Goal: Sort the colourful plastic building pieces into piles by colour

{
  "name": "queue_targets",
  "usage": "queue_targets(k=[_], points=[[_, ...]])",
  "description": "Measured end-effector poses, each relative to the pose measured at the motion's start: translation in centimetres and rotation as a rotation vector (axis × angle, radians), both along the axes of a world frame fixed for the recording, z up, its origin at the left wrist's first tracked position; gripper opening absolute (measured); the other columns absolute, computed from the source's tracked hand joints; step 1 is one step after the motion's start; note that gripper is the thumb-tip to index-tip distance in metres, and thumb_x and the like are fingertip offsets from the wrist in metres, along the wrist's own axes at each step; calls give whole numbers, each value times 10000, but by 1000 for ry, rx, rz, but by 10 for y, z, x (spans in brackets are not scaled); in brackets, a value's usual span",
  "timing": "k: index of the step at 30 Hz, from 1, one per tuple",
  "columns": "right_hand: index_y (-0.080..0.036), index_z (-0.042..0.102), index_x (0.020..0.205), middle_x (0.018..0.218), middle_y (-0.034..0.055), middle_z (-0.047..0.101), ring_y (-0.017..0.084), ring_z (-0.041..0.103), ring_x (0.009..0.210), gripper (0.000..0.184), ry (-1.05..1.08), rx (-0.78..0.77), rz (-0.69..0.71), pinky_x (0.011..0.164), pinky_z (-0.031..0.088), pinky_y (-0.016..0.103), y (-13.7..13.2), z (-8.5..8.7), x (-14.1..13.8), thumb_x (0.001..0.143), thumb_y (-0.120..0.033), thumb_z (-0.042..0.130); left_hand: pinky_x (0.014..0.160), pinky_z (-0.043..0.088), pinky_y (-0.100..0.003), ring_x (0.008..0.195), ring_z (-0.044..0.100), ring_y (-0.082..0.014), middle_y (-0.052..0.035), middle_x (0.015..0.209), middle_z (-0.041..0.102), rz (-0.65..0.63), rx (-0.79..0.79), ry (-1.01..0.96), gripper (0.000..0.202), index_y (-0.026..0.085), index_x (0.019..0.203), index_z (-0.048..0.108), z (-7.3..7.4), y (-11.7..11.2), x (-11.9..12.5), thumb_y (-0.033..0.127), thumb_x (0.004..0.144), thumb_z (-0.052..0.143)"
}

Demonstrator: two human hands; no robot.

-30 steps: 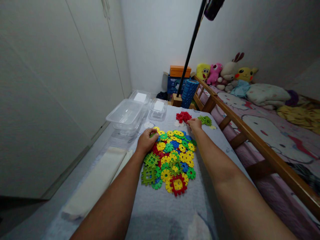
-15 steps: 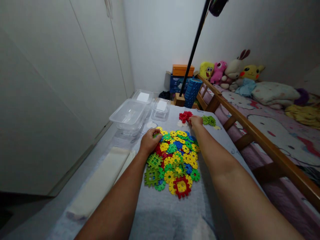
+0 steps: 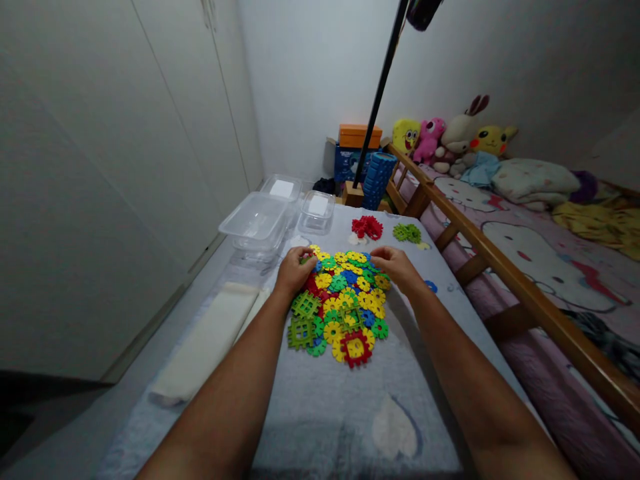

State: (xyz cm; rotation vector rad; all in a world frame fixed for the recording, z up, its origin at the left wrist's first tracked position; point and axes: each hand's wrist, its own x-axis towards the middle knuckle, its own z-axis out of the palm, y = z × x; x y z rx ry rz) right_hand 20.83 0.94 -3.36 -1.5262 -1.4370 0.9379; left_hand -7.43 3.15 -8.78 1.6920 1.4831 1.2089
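A heap of flat plastic gear-shaped pieces (image 3: 345, 303), yellow, green, blue and red, lies on a grey-blue cloth (image 3: 325, 407). My left hand (image 3: 295, 270) rests on the heap's far left edge, fingers curled on a small green piece. At the heap's far right edge my right hand (image 3: 395, 265) is curled with its fingertips on the pieces; what it pinches is hidden. Beyond the heap sit a small pile of red pieces (image 3: 367, 227) and a small pile of green pieces (image 3: 407, 233).
Clear plastic tubs (image 3: 257, 223) (image 3: 319, 210) stand at the back left. A folded white cloth (image 3: 210, 343) lies left of the heap. A wooden bed rail (image 3: 500, 267) runs along the right, with plush toys (image 3: 450, 140) behind. A black pole (image 3: 377, 100) rises at the back.
My right hand has drawn back from the red pile to the far right edge of the mixed heap. My left hand has stayed at the heap's far left edge.
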Motion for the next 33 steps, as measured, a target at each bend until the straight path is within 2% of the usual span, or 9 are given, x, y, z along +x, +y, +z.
queue_targets(k=[3,7,11,14,19,23,27,30,33], points=[[-191,704,820,790,12,691,168,601,734,124,-260,29,170,665,449,274,-34,-4,1,730,-273,681,1044,502,-393,1128,645,-245,-88,1159,688,7,4,-11,260,206,987,708,0,-2,-2,380,806,641],[-197,705,860,901,43,696,197,612,843,120,-496,136,190,746,453,293,-60,-15,-5,741,-208,688,1068,484,-412,1155,627,-261,-102,1148,684,22,27,44,266,198,994,701,3,-7,-2,393,832,619],[-200,695,957,939,44,694,198,605,860,215,-494,182,186,773,448,298,-68,-26,-17,759,-150,628,1130,424,-455,1205,593,-299,-130,1169,673,38,66,198,273,195,1021,696,7,-15,0,386,843,616],[-213,679,964,891,15,678,184,593,837,262,-442,211,192,764,441,286,-70,-30,-23,745,-109,581,1144,402,-480,1251,568,-330,-148,1231,643,61,22,293,342,200,1104,687,10,-22,3,417,846,628],[-211,660,1007,837,-5,627,173,568,775,290,-399,218,184,739,439,283,-71,-34,-23,741,-120,588,1160,375,-520,1337,513,-379,-155,1343,582,1,-72,398,641,232,1334,593,18,-43,1,547,788,703],[-207,657,909,909,43,652,205,584,862,193,-456,274,170,813,451,324,-70,-38,-20,760,-120,570,1188,354,-539,1409,454,-410,-168,1488,486,-155,-72,433,1071,265,1526,421,22,-77,-5,647,613,830],[-205,651,890,904,59,666,228,576,897,199,-540,311,138,859,436,356,-69,-43,-17,754,-94,557,1212,294,-625,1531,269,-480,-195,1647,303,-213,-73,499,1355,299,1592,320,14,-115,-6,665,430,912],[-213,645,869,857,44,663,218,562,848,172,-563,290,162,815,424,341,-69,-46,-15,762,-100,570,1195,243,-711,1555,156,-543,-212,1702,205,-229,-101,540,1449,329,1607,290,6,-135,2,642,352,944],[-212,648,859,838,38,662,210,554,819,152,-573,288,182,789,416,333,-68,-47,-15,763,-110,587,1206,193,-724,1572,78,-542,-215,1727,137,-246,-84,582,1471,317,1625,256,3,-147,13,616,362,949]])
